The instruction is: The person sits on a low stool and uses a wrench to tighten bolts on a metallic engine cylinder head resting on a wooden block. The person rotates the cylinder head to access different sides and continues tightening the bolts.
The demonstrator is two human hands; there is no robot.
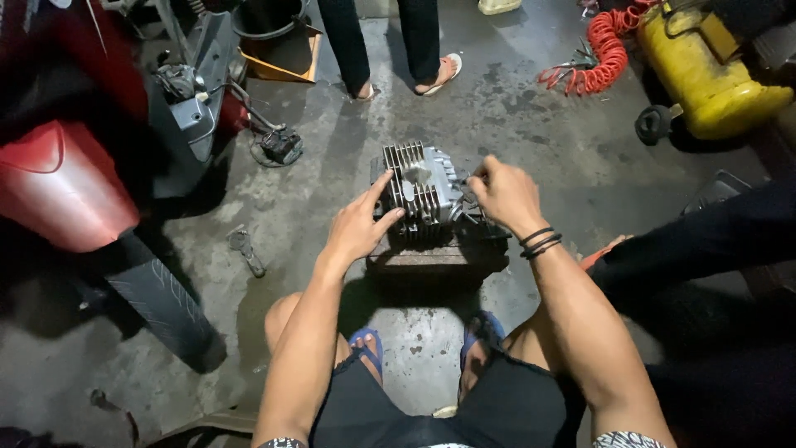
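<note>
A red motorbike body (62, 178) with its black tyre (162, 303) fills the floor well to the left of the grey finned metal engine cylinder (423, 192), the piece I am working on in the middle of the stained concrete floor (531, 124). Far to the right of the cylinder and beyond it lies a yellow metal air tank (705, 75), with a coiled red hose (601, 50) just beside it. Straight beyond the cylinder stand another person's two legs in dark trousers (381, 41) and sandals. The cylinder sits on a dark, low block (439, 257), directly ahead of my knees. My left hand (358, 226) rests spread against the cylinder's left side, fingers open and pressed to the fins, gripping nothing. My right hand (504, 192), black bands at the wrist, is curled at the cylinder's right edge, fingertips pinched close together on a small part I cannot make out. A small metal tool (245, 249) lies on the floor left of the cylinder.
</note>
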